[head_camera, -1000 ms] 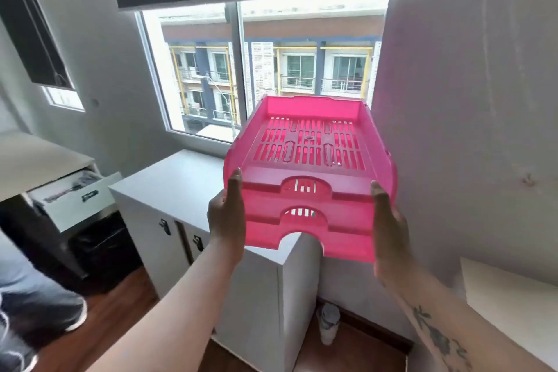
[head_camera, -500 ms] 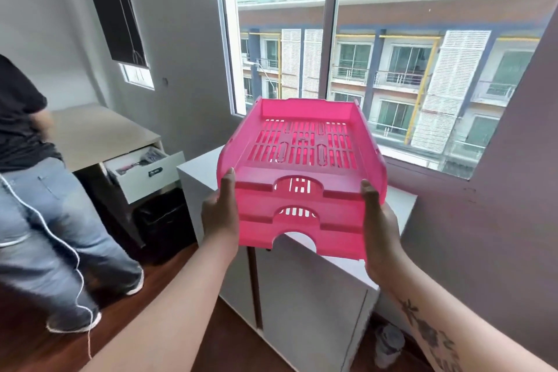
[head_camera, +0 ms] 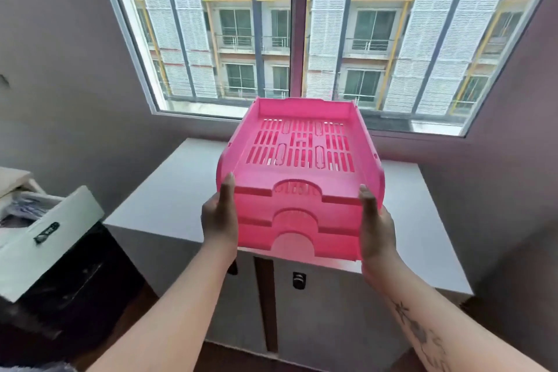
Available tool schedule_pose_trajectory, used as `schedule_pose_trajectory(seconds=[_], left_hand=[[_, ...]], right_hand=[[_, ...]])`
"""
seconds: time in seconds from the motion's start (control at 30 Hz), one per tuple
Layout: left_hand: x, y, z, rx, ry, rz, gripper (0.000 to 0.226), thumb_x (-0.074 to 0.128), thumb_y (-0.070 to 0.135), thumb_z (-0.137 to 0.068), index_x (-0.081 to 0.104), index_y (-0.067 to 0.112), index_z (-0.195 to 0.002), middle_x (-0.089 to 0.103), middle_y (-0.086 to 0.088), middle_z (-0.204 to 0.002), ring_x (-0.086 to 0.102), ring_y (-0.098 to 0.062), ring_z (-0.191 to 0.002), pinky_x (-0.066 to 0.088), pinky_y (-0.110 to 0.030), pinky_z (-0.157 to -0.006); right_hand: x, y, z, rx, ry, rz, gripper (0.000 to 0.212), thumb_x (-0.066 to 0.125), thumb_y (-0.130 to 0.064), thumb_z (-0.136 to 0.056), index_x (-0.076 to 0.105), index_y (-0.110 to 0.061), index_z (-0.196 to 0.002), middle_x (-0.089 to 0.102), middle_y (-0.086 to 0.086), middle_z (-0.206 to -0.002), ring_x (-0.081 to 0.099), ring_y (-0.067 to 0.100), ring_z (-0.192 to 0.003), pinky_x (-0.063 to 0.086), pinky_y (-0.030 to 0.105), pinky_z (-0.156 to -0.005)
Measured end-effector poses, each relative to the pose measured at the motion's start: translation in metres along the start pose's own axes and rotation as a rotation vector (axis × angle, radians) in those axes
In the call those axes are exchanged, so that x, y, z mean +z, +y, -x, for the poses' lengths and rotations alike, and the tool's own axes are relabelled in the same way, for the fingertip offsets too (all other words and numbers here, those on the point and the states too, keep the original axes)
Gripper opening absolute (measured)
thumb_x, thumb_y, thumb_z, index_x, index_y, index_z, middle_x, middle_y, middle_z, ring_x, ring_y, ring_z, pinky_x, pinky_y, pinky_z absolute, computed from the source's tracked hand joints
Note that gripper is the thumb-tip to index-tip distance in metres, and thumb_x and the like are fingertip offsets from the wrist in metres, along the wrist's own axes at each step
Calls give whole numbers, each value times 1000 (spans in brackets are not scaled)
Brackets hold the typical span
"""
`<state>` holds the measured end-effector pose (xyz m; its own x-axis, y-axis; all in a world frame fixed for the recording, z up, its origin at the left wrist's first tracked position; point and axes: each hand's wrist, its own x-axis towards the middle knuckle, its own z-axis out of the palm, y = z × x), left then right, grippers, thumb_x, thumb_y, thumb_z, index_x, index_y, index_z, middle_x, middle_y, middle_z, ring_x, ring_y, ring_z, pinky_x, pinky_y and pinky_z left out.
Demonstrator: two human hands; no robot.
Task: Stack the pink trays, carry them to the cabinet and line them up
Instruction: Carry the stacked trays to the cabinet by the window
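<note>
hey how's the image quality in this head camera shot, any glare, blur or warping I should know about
Head view: daylight through the window backlights the scene, leaving the side walls dim; no blown-out glare. Wide-angle warping bends the window frame outward at the edges. The trays, left hand and right hand are fairly sharp; the drawer at far left looks soft. The cabinet top is evenly lit.

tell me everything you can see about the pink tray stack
The pink tray stack is glossy, slightly see-through plastic: three nested trays with slotted floors, raised side walls and arched cutouts in front. It is held roughly level in the air over the white cabinet, gripped at its front corners by the left hand and right hand.
</note>
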<state>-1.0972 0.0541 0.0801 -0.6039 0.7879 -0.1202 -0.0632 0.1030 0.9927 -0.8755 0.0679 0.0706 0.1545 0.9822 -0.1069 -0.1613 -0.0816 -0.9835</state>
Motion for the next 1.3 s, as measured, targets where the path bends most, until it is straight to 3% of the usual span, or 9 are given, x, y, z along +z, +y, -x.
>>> schedule_pose_trajectory(seconds=[0.2, 0.33, 0.5, 0.63, 0.73, 0.87, 1.1, 1.23, 1.3], left_hand=[[-6, 3, -39, -55, -140, 7, 75, 47, 79, -75, 65, 7, -87, 70, -28, -99, 70, -45, -90, 56, -64, -78], [-13, 3, -51, -98, -162, -10, 59, 47, 74, -81, 63, 17, -78, 72, -23, -93, 70, -43, -88, 57, -61, -80], [-23, -1, -61, -112, -193, -30, 63, 45, 79, -78, 65, 20, -83, 72, -21, -96, 71, -39, -89, 58, -60, -79], [-30, -2, -66, -118, -217, -58, 68, 43, 82, -77, 67, 20, -89, 73, -18, -95, 71, -37, -88, 59, -59, -77], [-31, -5, -72, -120, -231, -67, 72, 43, 83, -76, 67, 16, -90, 73, -18, -95, 71, -36, -88, 59, -58, -78], [-27, -10, -76, -119, -278, -70, 64, 44, 84, -72, 65, 26, -87, 73, -15, -97, 71, -34, -90, 59, -56, -82], [-23, -24, -79, -127, -348, -77, 74, 45, 84, -71, 65, 28, -114, 72, -5, -107, 68, -27, -99, 57, -53, -87], [-26, -18, -84, -38, -393, -138, 76, 47, 84, -71, 60, 30, -123, 70, -3, -114, 67, -26, -103, 57, -53, -87], [-25, -5, -93, 37, -372, -170, 88, 50, 82, -72, 48, 25, -139, 62, -6, -132, 63, -26, -115, 54, -53, -94]], right_hand=[[30, 2, -3, -7, 73, -23, 70, 59, -73, -61, 65, -21, -108, 76, 17, -97, 78, 29, -76, 62, 42, -60], [44, 6, -7, 13, 113, 4, 66, 58, -75, -62, 65, -23, -103, 75, 20, -98, 77, 28, -76, 63, 44, -61], [60, 12, -7, 34, 160, 26, 67, 59, -78, -65, 61, -26, -109, 73, 18, -105, 76, 32, -85, 62, 56, -71], [65, 24, -12, 37, 175, 62, 82, 62, -79, -70, 53, -19, -125, 68, 21, -112, 74, 36, -91, 62, 55, -68], [68, 25, -13, 32, 196, 53, 76, 61, -76, -73, 53, -22, -125, 69, 17, -112, 74, 34, -92, 62, 54, -69], [68, 30, -19, 37, 213, 61, 72, 57, -77, -72, 53, -28, -124, 70, 12, -111, 73, 30, -95, 63, 53, -73], [58, 43, -23, 131, 253, 143, 88, 49, -92, -62, 54, -33, -127, 69, 5, -116, 65, 32, -108, 54, 57, -91], [46, 27, -26, 82, 162, 272, 82, 51, -86, -66, 56, -30, -126, 70, 4, -115, 67, 27, -106, 56, 52, -89], [39, 5, -36, 40, 117, 332, 90, 52, -86, -67, 53, -27, -135, 67, 3, -124, 66, 27, -111, 57, 47, -86]])
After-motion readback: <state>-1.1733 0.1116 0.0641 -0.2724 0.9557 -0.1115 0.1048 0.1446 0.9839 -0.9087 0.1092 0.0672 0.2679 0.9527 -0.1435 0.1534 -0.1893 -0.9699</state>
